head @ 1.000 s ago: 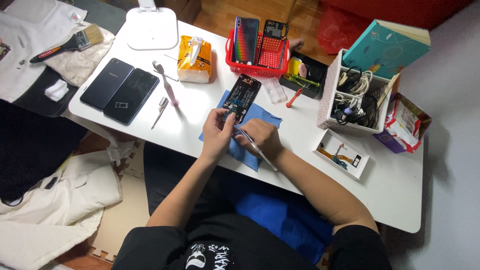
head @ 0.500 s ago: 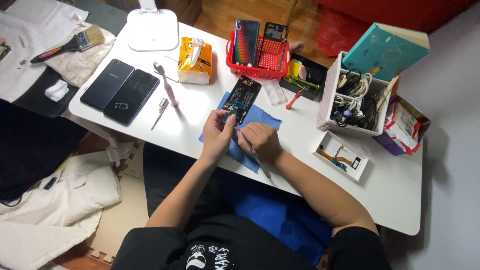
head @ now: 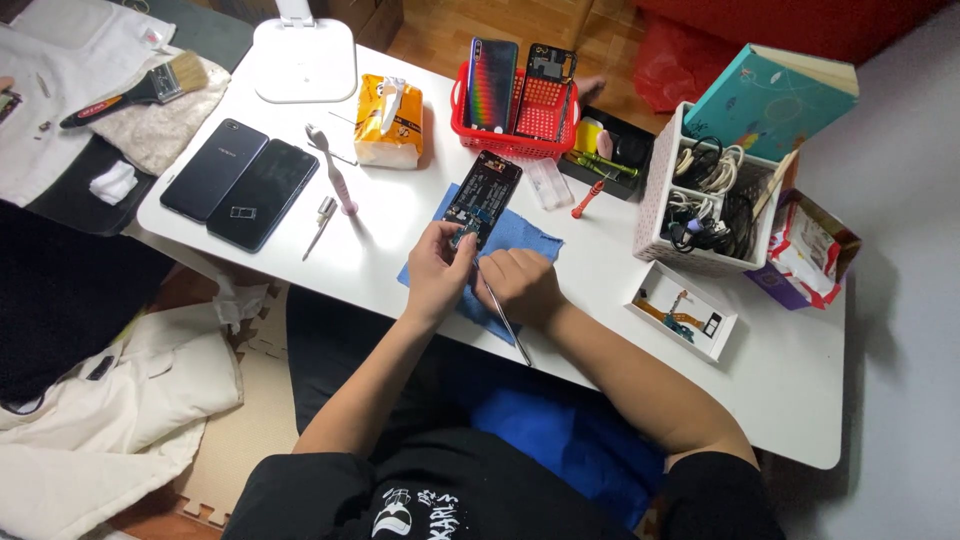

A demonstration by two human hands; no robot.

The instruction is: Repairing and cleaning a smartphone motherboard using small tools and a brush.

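Note:
An opened phone (head: pixel 483 197) with bare circuit boards lies on a blue cloth (head: pixel 530 240) on the white table (head: pixel 590 280). My left hand (head: pixel 440 268) pinches a small part at the phone's near end. My right hand (head: pixel 520 285) rests on the cloth beside it, holding a thin metal tool (head: pixel 505 320) whose tip points toward the phone's lower edge and whose shaft trails back toward me.
Two dark phones (head: pixel 240 185) lie at the left, near a pink-handled tool (head: pixel 335 170) and a small metal tool (head: pixel 320 225). Behind stand a yellow tissue pack (head: pixel 390 120), red basket with phones (head: pixel 515 105), box of cables (head: pixel 705 195), and small white parts tray (head: pixel 682 310).
Both hands have shifted slightly up toward the phone's near end. The metal tool now lies more along my right hand, its tip nearer the phone.

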